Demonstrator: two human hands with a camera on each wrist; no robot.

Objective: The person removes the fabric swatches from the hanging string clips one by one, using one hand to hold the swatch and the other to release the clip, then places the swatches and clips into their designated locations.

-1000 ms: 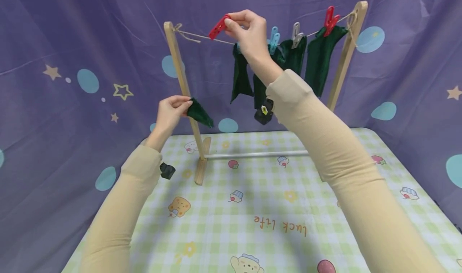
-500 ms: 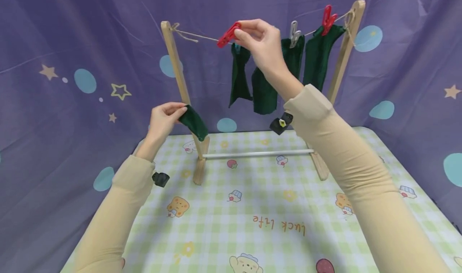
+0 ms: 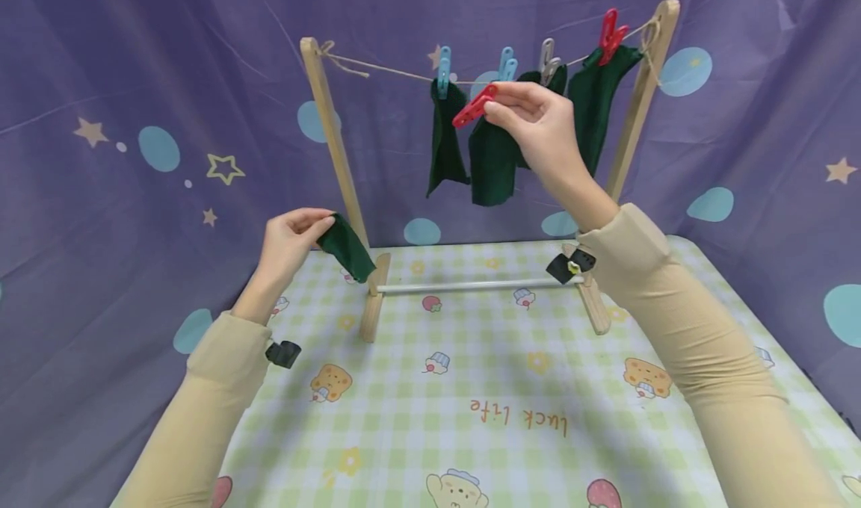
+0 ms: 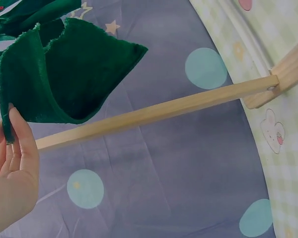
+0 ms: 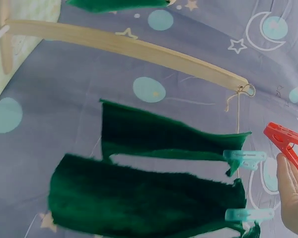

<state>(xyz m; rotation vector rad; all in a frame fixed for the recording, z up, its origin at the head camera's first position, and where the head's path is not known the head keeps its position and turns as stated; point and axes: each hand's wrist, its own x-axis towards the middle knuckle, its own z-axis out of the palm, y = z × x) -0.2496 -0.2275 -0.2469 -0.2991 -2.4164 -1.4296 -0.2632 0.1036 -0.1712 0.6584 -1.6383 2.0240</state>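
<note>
Left hand (image 3: 285, 240): pinches a dark green fabric piece (image 3: 347, 249). Right hand (image 3: 543, 125): pinches a red plastic clothespin (image 3: 474, 107). Pale wooden rack (image 3: 335, 134): stands on a green-and-white checked bench (image 3: 397, 426); twine line (image 3: 390, 70) bears four dark green cloths (image 3: 493, 166), under blue, grey and red pegs (image 3: 444, 73).

Your left arm (image 3: 195, 411) reaches forward and up, your left hand (image 3: 284, 245) pinching between thumb and fingers with the tips turned inward. Your right arm (image 3: 699, 344) slants in from the right, and your right hand (image 3: 543, 125) is raised higher than the left, thumb and fingers likewise pinched, pointing inward.
</note>
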